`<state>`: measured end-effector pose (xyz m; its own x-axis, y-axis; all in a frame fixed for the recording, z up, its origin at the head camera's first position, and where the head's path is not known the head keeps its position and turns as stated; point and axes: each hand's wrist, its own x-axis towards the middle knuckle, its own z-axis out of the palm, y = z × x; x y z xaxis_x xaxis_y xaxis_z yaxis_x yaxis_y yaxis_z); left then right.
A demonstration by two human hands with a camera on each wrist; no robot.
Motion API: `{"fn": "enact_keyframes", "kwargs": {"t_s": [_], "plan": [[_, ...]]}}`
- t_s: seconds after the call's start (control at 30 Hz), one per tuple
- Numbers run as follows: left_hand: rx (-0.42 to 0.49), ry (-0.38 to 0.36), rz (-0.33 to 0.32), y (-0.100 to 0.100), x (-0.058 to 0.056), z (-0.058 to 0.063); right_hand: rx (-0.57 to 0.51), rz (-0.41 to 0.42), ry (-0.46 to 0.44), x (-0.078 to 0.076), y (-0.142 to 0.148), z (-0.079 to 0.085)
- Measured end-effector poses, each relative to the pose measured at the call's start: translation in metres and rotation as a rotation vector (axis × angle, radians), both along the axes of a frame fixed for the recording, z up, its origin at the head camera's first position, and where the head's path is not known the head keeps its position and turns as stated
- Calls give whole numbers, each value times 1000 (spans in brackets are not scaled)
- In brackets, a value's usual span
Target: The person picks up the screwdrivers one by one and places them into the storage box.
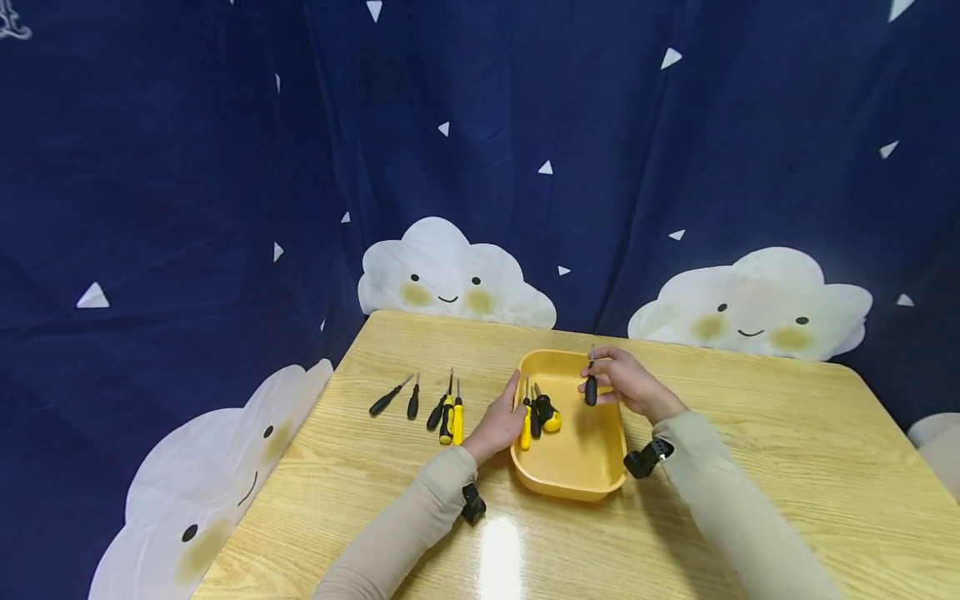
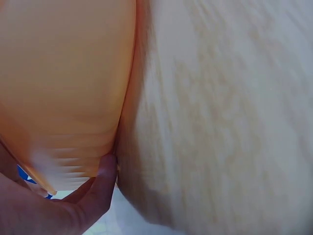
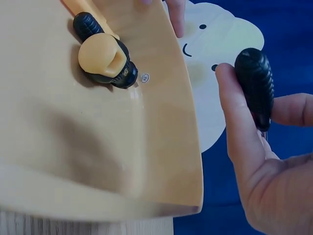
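Observation:
My right hand (image 1: 633, 385) pinches a black-handled screwdriver (image 1: 591, 390) over the right side of a yellow plastic box (image 1: 581, 462). In the right wrist view its ribbed handle (image 3: 255, 85) stands between thumb and fingers, the shaft mostly hidden. My left hand (image 1: 498, 427) grips the box's left side; in the left wrist view a finger (image 2: 103, 183) presses on the outer wall. Inside the box, toward the left, lie a yellow-handled screwdriver (image 1: 526, 429), a black one (image 1: 536, 421) and a stubby black-and-yellow one (image 1: 550, 415).
Left of the box, on the wooden table (image 1: 750, 433), lie several more screwdrivers: two black ones (image 1: 385, 402) (image 1: 413, 403) apart, and a group with a black (image 1: 436, 414), a black-and-yellow (image 1: 447, 423) and a yellow one (image 1: 458, 423). A blue curtain (image 1: 495, 200) hangs behind.

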<state>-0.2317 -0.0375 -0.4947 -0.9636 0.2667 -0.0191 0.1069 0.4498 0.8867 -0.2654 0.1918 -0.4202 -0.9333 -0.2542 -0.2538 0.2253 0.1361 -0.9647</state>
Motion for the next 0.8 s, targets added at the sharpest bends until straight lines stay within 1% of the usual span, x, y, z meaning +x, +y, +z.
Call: {"fn": "enact_keyframes", "kwargs": {"t_s": [0.37, 0.8], "plan": [[0, 0, 2, 0, 0, -1, -42, -17, -19, -4, -10, -3], [-11, 5, 7, 0, 0, 1, -31, -19, -38, -7, -19, -10]]}}
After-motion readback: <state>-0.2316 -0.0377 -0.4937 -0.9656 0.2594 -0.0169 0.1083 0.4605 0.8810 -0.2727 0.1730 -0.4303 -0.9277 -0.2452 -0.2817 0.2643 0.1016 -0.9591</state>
